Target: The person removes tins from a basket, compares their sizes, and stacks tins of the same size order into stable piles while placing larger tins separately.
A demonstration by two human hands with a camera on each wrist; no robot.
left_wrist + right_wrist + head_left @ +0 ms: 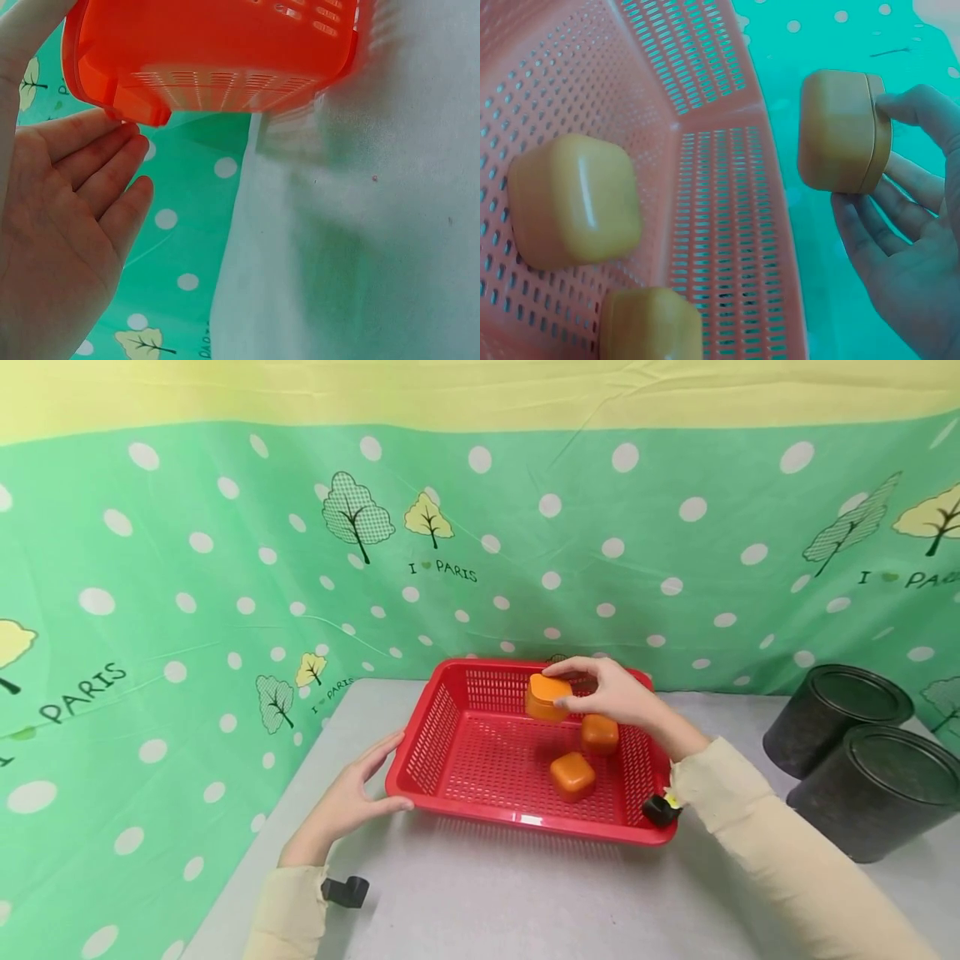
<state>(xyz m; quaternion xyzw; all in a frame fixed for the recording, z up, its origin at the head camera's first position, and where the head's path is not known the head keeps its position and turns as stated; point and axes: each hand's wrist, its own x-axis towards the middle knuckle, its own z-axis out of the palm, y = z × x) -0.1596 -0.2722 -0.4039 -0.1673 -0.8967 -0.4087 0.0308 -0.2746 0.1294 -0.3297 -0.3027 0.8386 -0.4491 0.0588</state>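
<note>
My right hand (611, 693) pinches a small orange lidded box (547, 697) between thumb and fingertips, near the far right side of a red plastic basket (536, 828). In the right wrist view the lid seam of that box (836, 131) shows, and the box is held up above the rim. Two more orange boxes lie in the basket: one (572, 775) toward the front, another (600, 735) behind it. At the basket's front left corner, my left hand (348, 797) has its fingers extended along the rim, fingertips right at its edge.
Two black lidded buckets (885, 789) stand side by side on the right. The basket sits on a pale grey table (480, 902). A green and yellow cloth (480, 552) with trees and dots hangs behind and on the left.
</note>
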